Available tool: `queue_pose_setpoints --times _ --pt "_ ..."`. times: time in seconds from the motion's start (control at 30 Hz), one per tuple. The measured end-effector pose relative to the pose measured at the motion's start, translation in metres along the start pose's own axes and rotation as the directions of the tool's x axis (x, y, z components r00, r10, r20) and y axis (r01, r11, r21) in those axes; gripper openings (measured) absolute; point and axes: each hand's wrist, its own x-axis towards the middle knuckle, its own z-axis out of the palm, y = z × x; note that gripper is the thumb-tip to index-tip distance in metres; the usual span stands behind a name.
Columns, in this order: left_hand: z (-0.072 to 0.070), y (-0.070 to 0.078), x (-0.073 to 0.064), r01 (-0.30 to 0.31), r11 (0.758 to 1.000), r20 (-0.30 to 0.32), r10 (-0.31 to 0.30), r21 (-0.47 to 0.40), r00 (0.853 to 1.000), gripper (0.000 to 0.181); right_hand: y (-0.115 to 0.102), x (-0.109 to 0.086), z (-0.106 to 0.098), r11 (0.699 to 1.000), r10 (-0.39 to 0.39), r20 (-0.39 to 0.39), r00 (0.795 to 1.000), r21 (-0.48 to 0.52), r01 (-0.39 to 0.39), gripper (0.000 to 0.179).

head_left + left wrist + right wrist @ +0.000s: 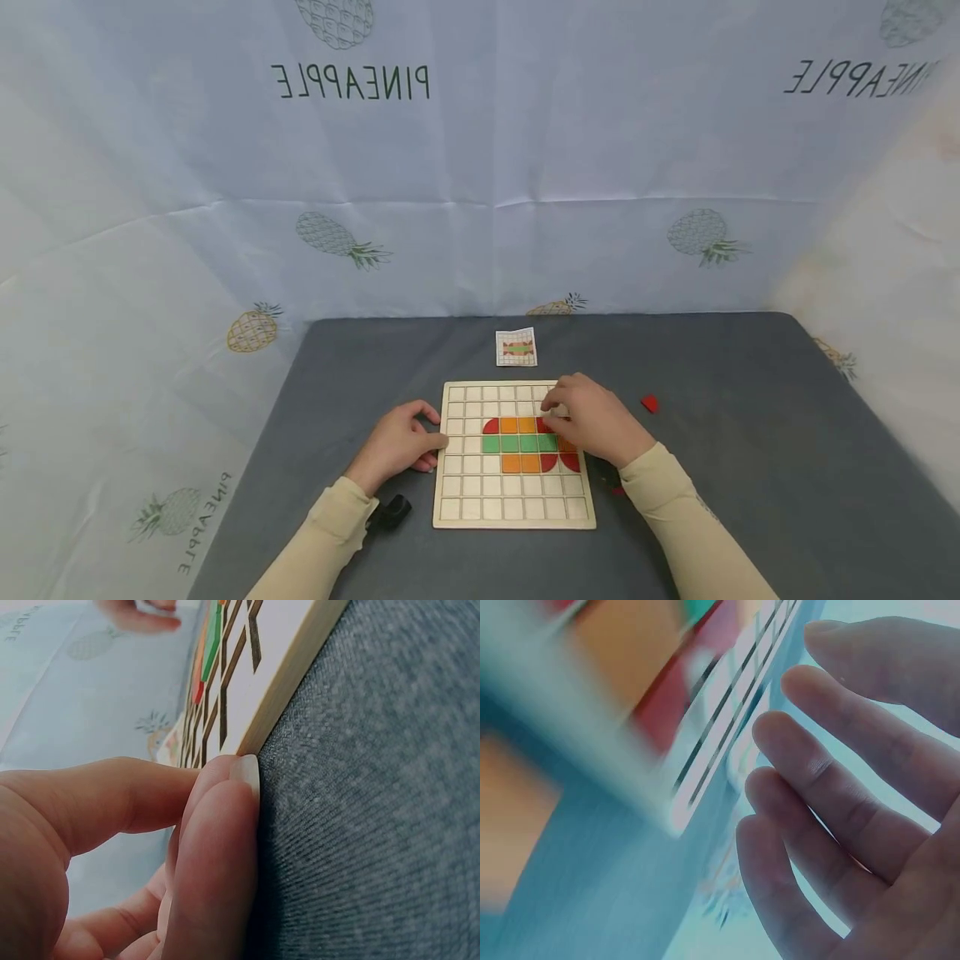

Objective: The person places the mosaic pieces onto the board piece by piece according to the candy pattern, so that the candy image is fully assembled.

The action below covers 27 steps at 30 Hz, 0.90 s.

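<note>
A square wooden grid board lies on the dark table, with green tiles in a middle row. Orange tiles and red quarter-round tiles fill cells above and below that row. My left hand pinches the board's left edge, thumb and fingertips at the rim in the left wrist view. Over the board's right side hovers my right hand, hiding some cells in the head view. Its fingers are loosely bent beside the board in the right wrist view, with nothing between them and the thumb.
Behind the board lies a small white card printed with a coloured grid pattern. One red piece is on the table to the right; another red piece shows beside the right wrist. A black object sits by the left wrist.
</note>
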Motion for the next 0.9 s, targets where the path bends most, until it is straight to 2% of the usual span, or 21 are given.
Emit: queue_pose_setpoints --times 0.2,0.4,0.67,0.9 --pt "-0.002 0.001 -0.001 0.014 1.0 -0.012 -0.014 0.005 1.0 0.03 0.027 -0.034 -0.019 0.999 0.035 -0.004 0.999 -0.035 -0.035 0.01" --pt "-0.004 0.0 0.0 0.02 1.0 -0.026 -0.02 0.006 0.999 0.03 0.042 -0.061 -0.029 0.998 0.018 0.006 1.0 -0.066 -0.017 0.011" --pt "-0.002 -0.001 0.001 0.022 1.0 -0.024 -0.022 0.006 0.999 0.031 0.063 -0.085 -0.029 0.995 0.039 -0.01 0.999 -0.09 -0.04 0.016" --pt "0.004 0.001 0.0 0.02 1.0 -0.022 -0.019 0.024 1.0 0.031 0.086 -0.099 -0.032 0.992 0.083 -0.037 0.996 -0.091 -0.086 0.016"
